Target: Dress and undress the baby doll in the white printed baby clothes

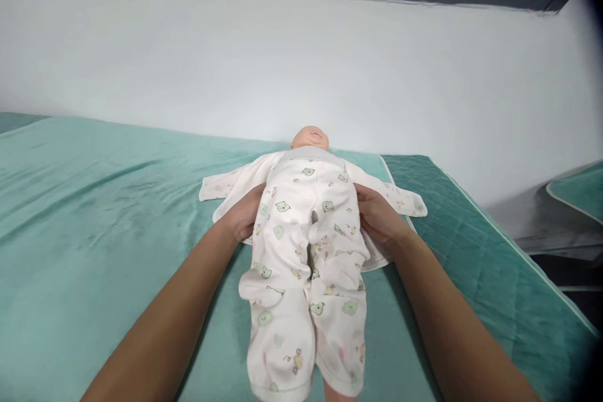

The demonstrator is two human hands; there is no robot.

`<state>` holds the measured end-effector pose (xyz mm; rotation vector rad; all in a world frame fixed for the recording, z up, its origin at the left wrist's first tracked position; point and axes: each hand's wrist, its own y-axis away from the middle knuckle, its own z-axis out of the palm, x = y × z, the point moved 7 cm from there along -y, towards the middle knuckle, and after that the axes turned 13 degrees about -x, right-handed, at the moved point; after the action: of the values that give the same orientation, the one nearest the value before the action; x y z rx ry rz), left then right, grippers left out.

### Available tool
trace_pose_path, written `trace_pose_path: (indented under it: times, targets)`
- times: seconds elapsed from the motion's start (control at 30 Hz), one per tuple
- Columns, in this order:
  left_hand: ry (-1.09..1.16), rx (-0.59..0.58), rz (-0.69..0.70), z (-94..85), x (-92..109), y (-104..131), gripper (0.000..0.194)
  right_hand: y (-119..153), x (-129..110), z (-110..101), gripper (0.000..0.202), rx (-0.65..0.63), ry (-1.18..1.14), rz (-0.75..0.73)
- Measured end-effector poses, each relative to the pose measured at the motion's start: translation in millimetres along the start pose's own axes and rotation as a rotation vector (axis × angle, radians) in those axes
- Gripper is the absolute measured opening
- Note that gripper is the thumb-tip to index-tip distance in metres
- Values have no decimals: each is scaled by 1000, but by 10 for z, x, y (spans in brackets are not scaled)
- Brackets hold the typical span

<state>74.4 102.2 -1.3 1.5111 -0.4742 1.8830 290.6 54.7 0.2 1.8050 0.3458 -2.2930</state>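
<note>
Green bedding (141,251) underlies trousers (289,239) between both grips (245,210) (378,212).

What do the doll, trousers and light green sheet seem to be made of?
Doll: perhaps vinyl, its head smooth with a slight sheen. Trousers: probably cotton knit, matte, softly creased and printed. Sheet: plush-like fabric, possibly velvet, with streaky shading.

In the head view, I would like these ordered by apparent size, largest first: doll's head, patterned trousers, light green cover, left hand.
1. Light green cover
2. Patterned trousers
3. Left hand, fingers partly hidden
4. Doll's head, partly hidden
</note>
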Motion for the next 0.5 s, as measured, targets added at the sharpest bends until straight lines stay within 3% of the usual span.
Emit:
trace_pose_path:
  times: [0.27, 0.5]
  targets:
    - [6, 40, -31, 3, 24, 36, 45, 11, -12, 33, 46, -1, 33, 22]
    - [22, 55, -2, -36, -7, 16, 46, 6, 14, -4, 37, 159, 21, -2]
